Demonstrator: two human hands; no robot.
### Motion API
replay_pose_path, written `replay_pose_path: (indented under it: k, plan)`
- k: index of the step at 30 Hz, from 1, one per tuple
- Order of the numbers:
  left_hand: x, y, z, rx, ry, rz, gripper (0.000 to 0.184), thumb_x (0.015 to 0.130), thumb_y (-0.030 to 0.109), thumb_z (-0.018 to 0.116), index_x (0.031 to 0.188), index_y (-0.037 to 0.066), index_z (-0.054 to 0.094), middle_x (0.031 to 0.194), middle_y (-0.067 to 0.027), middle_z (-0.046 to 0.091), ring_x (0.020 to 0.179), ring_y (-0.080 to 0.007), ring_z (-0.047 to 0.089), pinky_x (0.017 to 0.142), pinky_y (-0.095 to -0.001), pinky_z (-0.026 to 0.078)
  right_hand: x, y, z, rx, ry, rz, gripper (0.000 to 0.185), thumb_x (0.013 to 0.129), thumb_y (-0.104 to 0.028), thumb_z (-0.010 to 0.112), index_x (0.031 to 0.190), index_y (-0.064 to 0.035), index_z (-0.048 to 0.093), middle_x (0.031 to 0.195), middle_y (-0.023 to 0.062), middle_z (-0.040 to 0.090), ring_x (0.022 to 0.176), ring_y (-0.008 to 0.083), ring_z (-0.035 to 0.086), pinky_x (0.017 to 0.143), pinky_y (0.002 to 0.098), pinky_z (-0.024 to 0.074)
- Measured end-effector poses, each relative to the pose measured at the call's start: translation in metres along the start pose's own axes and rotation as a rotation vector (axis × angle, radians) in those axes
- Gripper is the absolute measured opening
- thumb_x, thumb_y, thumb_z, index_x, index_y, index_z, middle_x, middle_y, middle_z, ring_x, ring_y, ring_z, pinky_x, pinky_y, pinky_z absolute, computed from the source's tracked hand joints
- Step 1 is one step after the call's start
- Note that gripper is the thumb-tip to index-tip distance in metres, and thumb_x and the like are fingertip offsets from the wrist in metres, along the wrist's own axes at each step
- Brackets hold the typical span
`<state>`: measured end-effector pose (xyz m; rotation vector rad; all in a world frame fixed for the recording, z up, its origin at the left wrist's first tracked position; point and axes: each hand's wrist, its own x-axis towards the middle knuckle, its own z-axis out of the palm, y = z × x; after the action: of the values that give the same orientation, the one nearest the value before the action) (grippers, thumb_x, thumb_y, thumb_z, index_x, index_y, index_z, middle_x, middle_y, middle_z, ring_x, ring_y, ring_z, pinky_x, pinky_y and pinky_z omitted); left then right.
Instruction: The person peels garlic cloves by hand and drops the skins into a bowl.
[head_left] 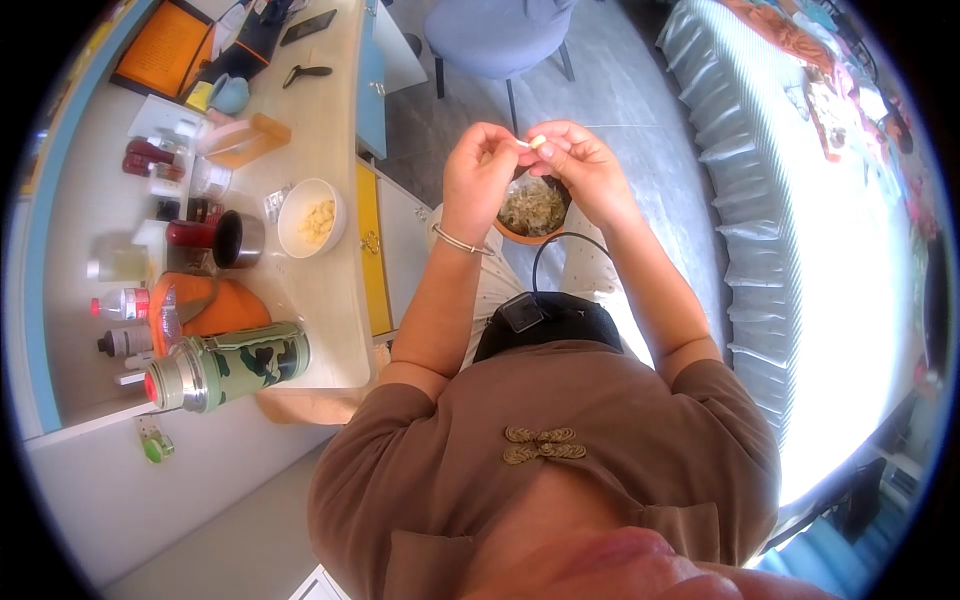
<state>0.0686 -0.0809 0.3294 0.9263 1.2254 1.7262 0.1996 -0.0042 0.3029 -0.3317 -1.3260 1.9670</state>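
My left hand and my right hand meet in front of me, above a round container of pale scraps between my legs. Pinched in the fingers of my right hand is a small pale yellow piece, which looks like a garlic clove. The fingertips of my left hand press together at a thin white bit right beside it. On the desk to the left, a white bowl holds several similar pale yellow pieces.
The desk carries a peeler, a phone, a dark cup, a camouflage thermos and bottles. A chair stands ahead; a bed is at the right.
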Motion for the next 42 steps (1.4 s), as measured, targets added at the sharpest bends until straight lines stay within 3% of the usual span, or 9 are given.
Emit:
replay_pose_path:
  k: [8,11,13,17,25,30,33,35,42]
  plan:
    - [0.001,-0.001,-0.008,0.023,-0.036,-0.05,0.011,0.093,0.013,0.05,0.09,0.004,0.054,0.068,0.0029,0.049,0.05,-0.003,0.04,0.044,-0.018,0.027,0.002,0.008,-0.009,0.049,0.058,0.024,0.025,0.091,-0.014,0.06,0.112,-0.0015,0.061,0.103,0.0066,0.065,0.091,0.0129,0.062,0.078,0.0259,0.0486]
    - [0.003,-0.008,-0.006,0.117,0.003,0.057,0.007,0.092,0.01,0.054,0.091,0.003,0.056,0.071,0.0034,0.051,0.056,-0.0027,0.044,0.048,-0.0175,0.032,0.0,-0.001,0.0,-0.021,0.081,0.042,0.024,0.091,-0.012,0.059,0.111,-0.0011,0.061,0.102,0.006,0.065,0.09,0.0117,0.061,0.079,0.0253,0.0482]
    - [0.005,-0.01,-0.005,0.252,0.068,0.244,0.004,0.089,0.003,0.056,0.093,0.003,0.057,0.075,0.0038,0.053,0.065,-0.0022,0.048,0.056,-0.0173,0.038,0.0,0.001,0.0,-0.066,0.082,0.024,0.024,0.091,-0.012,0.059,0.112,-0.001,0.061,0.101,0.0058,0.065,0.09,0.0112,0.06,0.079,0.0251,0.0482]
    - [0.001,-0.006,-0.002,0.163,0.063,0.223,0.009,0.087,-0.003,0.057,0.094,0.003,0.058,0.079,0.003,0.056,0.071,-0.002,0.05,0.062,-0.0178,0.041,0.0,0.0,0.001,-0.161,0.098,-0.007,0.024,0.091,-0.009,0.059,0.113,-0.0006,0.059,0.099,0.0051,0.065,0.09,0.0105,0.06,0.08,0.0247,0.0485]
    - [0.002,-0.008,-0.005,0.54,0.034,0.33,0.005,0.086,-0.003,0.059,0.09,-0.001,0.062,0.083,-0.0006,0.061,0.072,-0.004,0.053,0.064,-0.0183,0.043,0.0,0.007,-0.001,-0.132,0.094,-0.097,0.017,0.089,-0.004,0.061,0.105,-0.0013,0.057,0.099,0.0033,0.062,0.092,0.01,0.059,0.084,0.0236,0.0483]
    - [0.002,-0.012,-0.005,0.463,0.02,0.311,0.004,0.086,-0.001,0.062,0.09,-0.001,0.061,0.083,-0.0014,0.062,0.072,-0.0042,0.054,0.064,-0.0188,0.044,0.0,0.01,0.001,-0.177,0.123,-0.135,0.016,0.088,-0.004,0.062,0.103,-0.0019,0.059,0.098,0.0029,0.062,0.09,0.0095,0.059,0.083,0.0243,0.0487]
    - [0.002,-0.014,-0.004,0.478,0.026,0.322,0.003,0.085,-0.001,0.062,0.088,-0.001,0.061,0.082,-0.0015,0.062,0.071,-0.0042,0.054,0.063,-0.019,0.044,-0.002,0.005,0.005,-0.37,0.192,-0.166,0.014,0.085,-0.003,0.064,0.099,-0.0025,0.061,0.094,0.0039,0.063,0.087,0.0112,0.06,0.08,0.0256,0.0499]
    - [0.002,-0.015,-0.004,0.491,0.038,0.347,0.002,0.085,-0.001,0.062,0.087,-0.001,0.061,0.08,-0.0014,0.062,0.069,-0.0041,0.054,0.062,-0.0191,0.044,-0.003,-0.005,0.012,-0.786,0.229,-0.38,0.014,0.081,-0.002,0.066,0.094,-0.003,0.063,0.09,0.0061,0.063,0.082,0.0157,0.062,0.076,0.0275,0.0506]
    - [-0.004,-0.002,0.002,0.794,0.133,0.461,0.007,0.078,0.0,0.066,0.083,0.001,0.06,0.07,-0.0026,0.06,0.059,-0.0059,0.051,0.055,-0.0221,0.044,-0.003,-0.01,0.013,-0.993,0.198,-0.568,0.013,0.078,-0.002,0.067,0.091,-0.003,0.064,0.089,0.0079,0.063,0.08,0.0206,0.062,0.069,0.0304,0.05]
